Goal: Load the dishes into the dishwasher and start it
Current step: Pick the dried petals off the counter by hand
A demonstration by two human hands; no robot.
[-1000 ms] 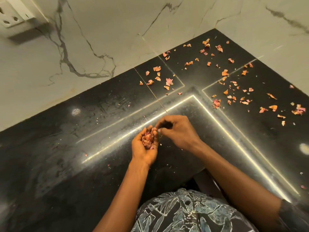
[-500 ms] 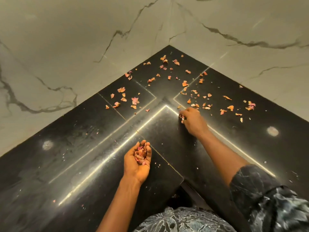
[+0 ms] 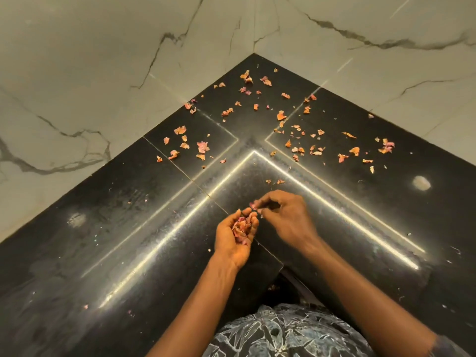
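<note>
No dishes or dishwasher are in view. My left hand (image 3: 238, 238) is cupped palm up over the black corner counter (image 3: 134, 253) and holds a small heap of pink onion peels (image 3: 242, 228). My right hand (image 3: 286, 217) is beside it, fingertips pinching a few peel bits right at the left hand's fingertips. Several more orange-pink peel scraps (image 3: 257, 117) lie scattered across the far corner of the counter, and two small scraps (image 3: 274, 181) lie just beyond my right hand.
White marble-look walls (image 3: 103, 73) meet in the corner behind the counter. Bright strip-light reflections run in an L across the glossy black top. The counter's inner corner edge (image 3: 280, 266) sits just in front of my patterned shirt.
My right hand came back from the scattered peels at the right to my left hand, bringing pinched scraps. The view shifted slightly.
</note>
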